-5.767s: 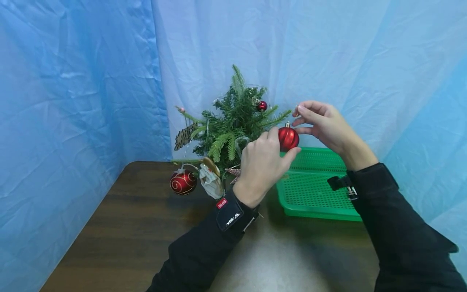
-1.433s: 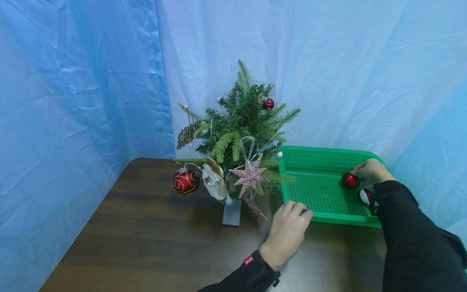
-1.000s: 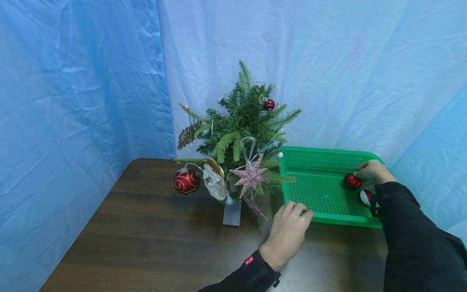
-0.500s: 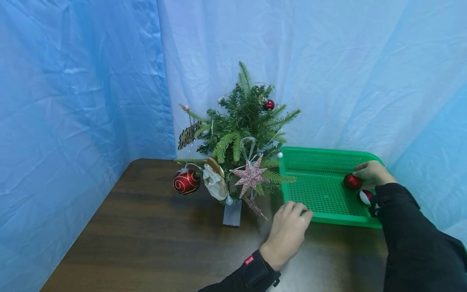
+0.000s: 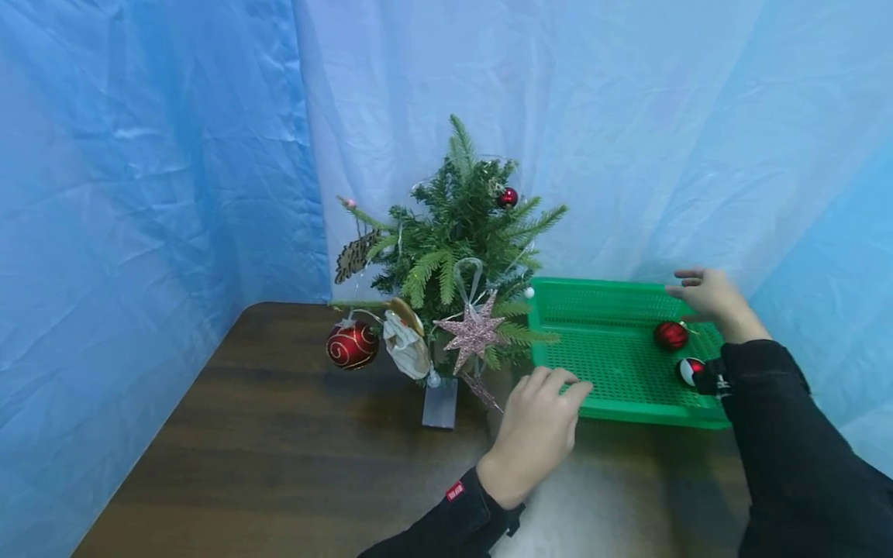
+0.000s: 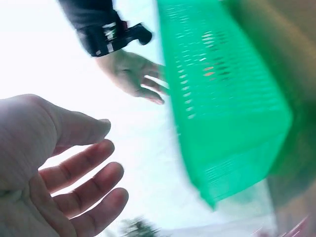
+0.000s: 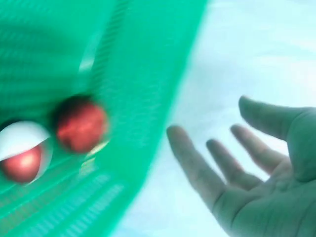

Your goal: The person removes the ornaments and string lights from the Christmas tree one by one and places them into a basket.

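My right hand (image 5: 715, 301) is raised over the back right of the green plastic basket (image 5: 614, 417), its fingers spread and holding nothing. Below it a ribbed red bauble (image 5: 670, 335) lies in the basket. Beside that bauble is a red and white bauble (image 5: 687, 370), partly covered by the sleeve in the head view. My left hand (image 5: 533, 426) hovers by the basket's front left corner with relaxed, loosely bent fingers and nothing between them. The left wrist view shows the left hand's fingers (image 6: 94, 170) apart from each other. Both wrist views are blurred.
A small Christmas tree (image 5: 453, 232) stands left of the basket on a dark wooden table (image 5: 279, 465). From it hang a pink glitter star (image 5: 476, 332), a red swirl bauble (image 5: 352, 345), a white angel-like figure (image 5: 406, 345) and a wooden ornament (image 5: 354, 256). Blue curtains surround the table.
Earlier both hands were at the ribbed red bauble beside the tree. The right hand then held it down in the basket, and has now let go and lifted away. The left hand shifted slightly left.
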### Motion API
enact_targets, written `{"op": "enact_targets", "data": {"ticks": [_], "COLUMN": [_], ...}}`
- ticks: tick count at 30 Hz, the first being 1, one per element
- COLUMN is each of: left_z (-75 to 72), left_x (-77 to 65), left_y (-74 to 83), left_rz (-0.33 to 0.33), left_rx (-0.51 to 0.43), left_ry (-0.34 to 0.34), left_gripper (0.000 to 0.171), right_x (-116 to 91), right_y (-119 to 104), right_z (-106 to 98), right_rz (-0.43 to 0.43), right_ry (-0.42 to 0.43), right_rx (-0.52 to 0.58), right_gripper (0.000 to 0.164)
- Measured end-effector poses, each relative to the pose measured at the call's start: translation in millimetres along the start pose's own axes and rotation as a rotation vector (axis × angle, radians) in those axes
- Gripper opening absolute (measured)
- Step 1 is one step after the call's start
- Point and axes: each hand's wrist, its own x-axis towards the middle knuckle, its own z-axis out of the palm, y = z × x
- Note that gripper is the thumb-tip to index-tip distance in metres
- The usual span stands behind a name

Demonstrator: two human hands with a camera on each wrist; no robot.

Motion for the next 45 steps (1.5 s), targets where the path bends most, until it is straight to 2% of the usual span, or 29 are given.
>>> {"op": "enact_targets", "data": {"ticks": [7,10,14,17,23,29,33,39,45], "left_z": [-50.9,-70.8,-93.5,-104.7,-112.2,-110.8,-107.7,-105.7,-106.3], "left_x": [-1.1,-3.5,-9.8,-15.9,-25.5,-30.0,-31.8,-33.6,-35.0], "left_y": [-12.7,-21.0,-33.1,-41.4,-54.3,-61.4,-64.5,-68.1,-73.2], "left_rz": [-0.05,-0.077,-0.134,-0.181,-0.248,-0.32,-0.356,-0.389,-0.425], "left_rx": [-0.101,-0.11,-0.095,-0.094,-0.084,-0.086,-0.076,-0.058,-0.056], "left_ry": [0.142,0.201,0.243,0.27,0.291,0.231,0.192,0.159,0.141], "left_gripper": [0.023,0.021,0.019,0.019,0.021,0.021,0.021,0.027,0.028], "right_x": [-43.5,-67.6,-99.9,-119.3,-142.5,-146.0,-143.9,-136.3,-129.1], "right_y": [-49.2,-64.8,-82.0,-92.5,-112.1,-126.8,-132.7,-138.6,-143.3], "right_z": [4.4,11.2,29.7,49.7,93.5,128.9,149.1,175.0,190.6], "right_rz": [-0.179,-0.264,-0.365,-0.442,-0.576,-0.674,-0.749,-0.84,-0.856], "right_ry": [0.159,0.22,0.29,0.323,0.327,0.245,0.22,0.216,0.257], "right_rx": [0.102,0.096,0.109,0.13,0.186,0.346,0.445,0.432,0.354], "right_gripper": [0.073,0.073,0.063,0.052,0.04,0.036,0.032,0.032,0.031]}}
